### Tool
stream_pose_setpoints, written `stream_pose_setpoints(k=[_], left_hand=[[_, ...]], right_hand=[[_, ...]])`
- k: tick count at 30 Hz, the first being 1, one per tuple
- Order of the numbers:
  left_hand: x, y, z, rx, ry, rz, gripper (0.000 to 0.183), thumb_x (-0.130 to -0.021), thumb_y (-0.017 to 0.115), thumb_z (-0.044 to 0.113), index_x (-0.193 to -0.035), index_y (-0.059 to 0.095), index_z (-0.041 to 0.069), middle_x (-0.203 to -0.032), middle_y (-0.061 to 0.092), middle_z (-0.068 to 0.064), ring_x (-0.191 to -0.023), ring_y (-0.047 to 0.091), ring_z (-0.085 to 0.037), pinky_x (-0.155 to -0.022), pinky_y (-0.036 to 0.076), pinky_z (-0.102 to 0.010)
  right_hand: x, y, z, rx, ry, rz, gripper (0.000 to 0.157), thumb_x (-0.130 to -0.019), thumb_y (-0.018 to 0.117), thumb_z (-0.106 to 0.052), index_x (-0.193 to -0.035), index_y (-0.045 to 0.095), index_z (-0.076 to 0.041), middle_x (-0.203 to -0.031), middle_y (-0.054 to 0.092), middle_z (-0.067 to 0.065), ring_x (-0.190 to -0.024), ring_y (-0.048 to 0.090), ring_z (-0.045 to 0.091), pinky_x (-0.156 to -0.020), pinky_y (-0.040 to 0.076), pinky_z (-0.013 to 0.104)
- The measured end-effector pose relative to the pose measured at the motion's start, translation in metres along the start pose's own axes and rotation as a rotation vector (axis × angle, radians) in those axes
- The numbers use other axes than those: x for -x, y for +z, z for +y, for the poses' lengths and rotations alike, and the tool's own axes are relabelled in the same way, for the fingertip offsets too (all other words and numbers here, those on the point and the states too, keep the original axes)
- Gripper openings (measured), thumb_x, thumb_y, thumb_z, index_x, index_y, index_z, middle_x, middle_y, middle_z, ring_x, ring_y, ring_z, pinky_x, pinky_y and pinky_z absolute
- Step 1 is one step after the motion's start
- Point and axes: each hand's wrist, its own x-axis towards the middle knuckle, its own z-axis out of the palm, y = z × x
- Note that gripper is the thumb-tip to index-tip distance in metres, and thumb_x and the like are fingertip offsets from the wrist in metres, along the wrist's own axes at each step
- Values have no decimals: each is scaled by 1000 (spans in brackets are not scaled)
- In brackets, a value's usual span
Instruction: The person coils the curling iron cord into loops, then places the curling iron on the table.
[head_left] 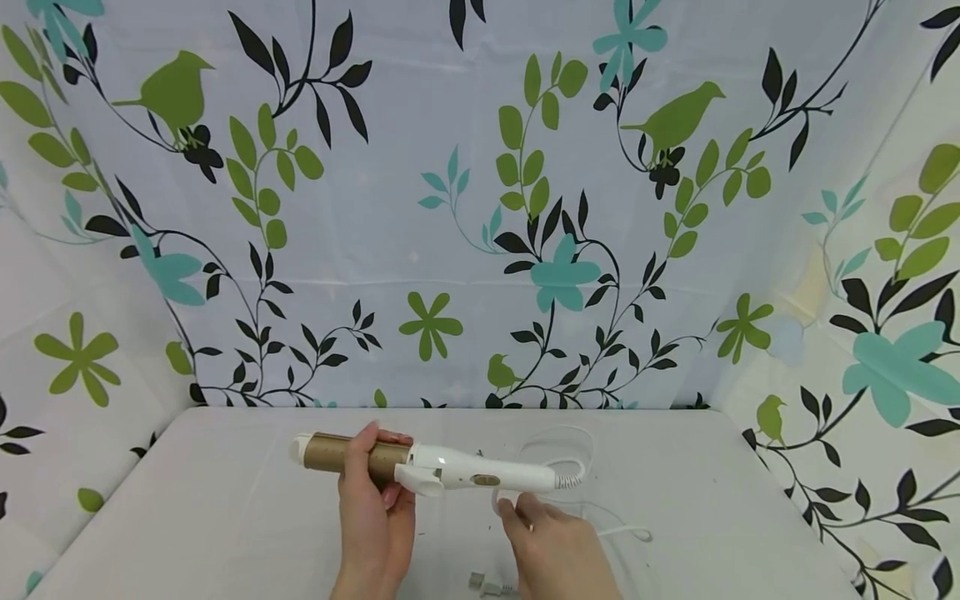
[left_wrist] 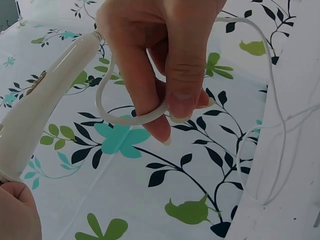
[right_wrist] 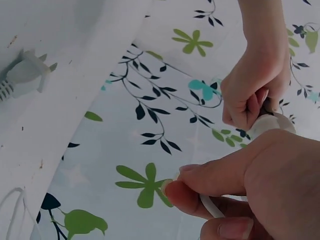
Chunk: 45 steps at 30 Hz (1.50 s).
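A curling iron (head_left: 480, 472) with a white handle and a gold-brown barrel (head_left: 324, 452) is held nearly level above the table. My left hand (head_left: 375, 508) grips it around the barrel, beside the white clamp lever (head_left: 422, 481). Below the handle's cord end, my right hand (head_left: 558, 542) pinches the white power cord (left_wrist: 112, 119) between thumb and fingers. The cord bends in a loop from the handle to those fingertips in the left wrist view. In the right wrist view, the left hand (right_wrist: 260, 85) hides most of the iron.
The cord's two-pin plug (head_left: 486, 585) lies on the white table (head_left: 225, 508) near its front edge. More loose cord (head_left: 637, 532) lies in loops to the right. A patterned cloth (head_left: 405, 208) with leaves and birds hangs behind and at both sides.
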Motion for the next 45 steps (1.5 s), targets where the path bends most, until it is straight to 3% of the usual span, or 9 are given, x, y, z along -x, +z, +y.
stream_pose_setpoints(k=[3, 5, 8, 10, 20, 28, 32, 37, 45], left_hand=[[0, 1, -1, -5, 23, 35, 31, -105, 46, 37, -87, 57, 14, -92, 58, 2, -51, 32, -6, -70, 40, -19], [-1, 0, -1, 6, 35, 55, 31, -105, 46, 36, -87, 57, 13, -91, 58, 2, -52, 32, -6, -69, 40, -19], [-1, 0, 1, 30, 56, 78, 31, -105, 46, 35, -86, 57, 13, -89, 58, 1, -51, 31, -6, -67, 39, -19], [-2, -1, 2, 58, 63, 94, 31, -105, 47, 34, -86, 57, 12, -88, 59, 1, -51, 32, -6, -69, 41, -18], [-3, -2, 4, 114, 74, 122, 26, -103, 52, 32, -89, 56, 11, -89, 59, 0, -51, 34, -7, -71, 45, -20], [-3, -1, 5, 102, 93, 146, 26, -103, 52, 28, -84, 58, 11, -82, 61, 0, -48, 33, -6, -65, 43, -20], [-3, 0, 6, 102, 78, 137, 26, -103, 51, 27, -82, 58, 11, -77, 62, 0, -45, 31, -6, -60, 40, -19], [-3, 1, 6, 88, 52, 122, 24, -102, 50, 25, -83, 57, 12, -75, 62, 0, -45, 33, -6, -59, 38, -19], [-3, 1, 4, 42, 5, 102, 23, -103, 47, 25, -86, 55, 13, -78, 62, 1, -47, 36, -6, -57, 36, -18]], right_hand=[[-2, -4, 0, -14, -54, 7, 34, -61, 69, -5, -94, 73, -12, -77, 58, -4, -49, 34, 5, -41, 23, 14], [-3, -5, 0, -23, -79, 26, 24, -77, 55, -5, -93, 72, -12, -76, 56, -4, -50, 35, 5, -42, 24, 13], [-4, -7, 0, -39, -102, 80, 41, -95, 30, -7, -89, 70, -12, -73, 54, -5, -50, 37, 5, -43, 28, 12], [-5, -8, 0, -54, -116, 115, 48, -102, 23, -13, -87, 69, -12, -72, 53, -6, -50, 38, 5, -44, 31, 12], [-11, -25, 7, -193, -158, 193, 35, -106, 41, -22, -85, 68, -14, -71, 51, -8, -54, 40, 2, -51, 35, 6], [-24, -36, 20, -303, -303, 406, 27, -103, 54, -17, -82, 70, -8, -74, 60, -4, -57, 45, 3, -55, 37, 6], [-29, -44, 26, -350, -316, 462, 27, -102, 57, -19, -82, 68, -6, -74, 61, -1, -60, 49, 6, -56, 40, 7], [-34, -51, 31, -387, -256, 539, 31, -99, 64, -25, -76, 63, -4, -70, 55, -1, -57, 45, 4, -54, 36, 6], [-26, -51, 32, -524, -22, 595, 41, -88, 73, -39, -76, 60, -2, -62, 37, -4, -57, 34, 1, -51, 24, 7]])
